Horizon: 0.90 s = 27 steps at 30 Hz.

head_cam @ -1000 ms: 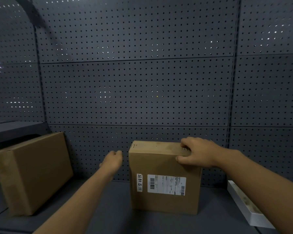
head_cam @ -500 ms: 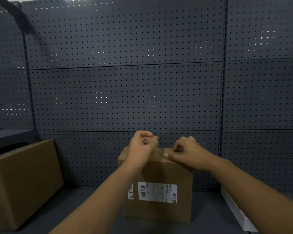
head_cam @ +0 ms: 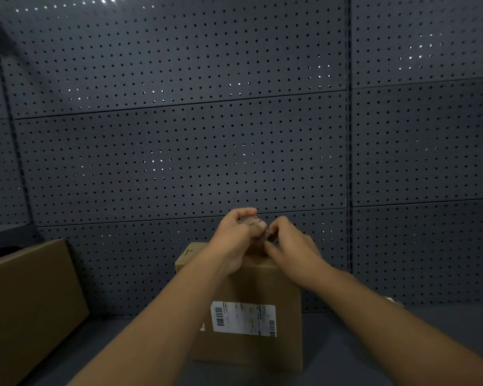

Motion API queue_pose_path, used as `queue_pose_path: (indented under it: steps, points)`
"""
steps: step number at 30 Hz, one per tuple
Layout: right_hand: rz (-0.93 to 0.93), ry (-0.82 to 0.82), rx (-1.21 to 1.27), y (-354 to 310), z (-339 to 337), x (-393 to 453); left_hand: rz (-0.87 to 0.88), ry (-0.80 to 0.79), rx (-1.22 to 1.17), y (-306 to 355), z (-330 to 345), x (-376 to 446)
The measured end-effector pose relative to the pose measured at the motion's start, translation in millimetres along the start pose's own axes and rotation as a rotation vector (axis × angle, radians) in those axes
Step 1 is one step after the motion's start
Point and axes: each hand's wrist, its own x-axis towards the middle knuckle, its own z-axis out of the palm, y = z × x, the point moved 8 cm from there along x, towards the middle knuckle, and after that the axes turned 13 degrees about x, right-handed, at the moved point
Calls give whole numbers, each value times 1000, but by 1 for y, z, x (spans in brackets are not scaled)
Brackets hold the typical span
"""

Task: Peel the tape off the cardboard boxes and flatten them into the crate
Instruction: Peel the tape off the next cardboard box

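Above the matte rectangular cardboard box (head_cam: 243, 296), our curled left hand (head_cam: 236, 235) pinches crumpled tape (head_cam: 255, 224); right hand (head_cam: 290, 246) curls beside it, grasp unclear.

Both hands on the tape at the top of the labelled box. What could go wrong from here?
1. The box stands upright on a narrow face with no hand bracing it; both hands pull above its top edge, so it may tip or slide.
2. The left hand and right hand pinch only a small bit of tape, which may tear or slip free.
3. The second box leans close by on the left; a toppling box might knock it.
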Motion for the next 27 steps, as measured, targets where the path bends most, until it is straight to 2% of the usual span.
queue_pose_path:
  steps: [2, 10, 14, 18, 21, 24, 27]
  points:
    - [-12, 14, 27, 0, 0, 2, -28, -80, -32, -2, 5, 1]
    - [-104, -3, -100, 0, 5, 8, -33, -223, 34, -4, 9, 2]
    - [-143, -29, -116, -4, 8, 8, 14, -195, 199, 3, 7, -3]
    - [-129, -20, -147, -2, 5, 9, 116, -96, 603, 12, 5, -8]
    - [-66, 7, -154, 6, 2, 13, 178, -84, 649, 15, 2, -12]
    - [-56, 53, -106, 9, 5, 12, 149, -97, 686, 9, -2, -13]
    - [9, 160, 99, 18, -3, 11, 99, -147, 688, -5, -1, -8]
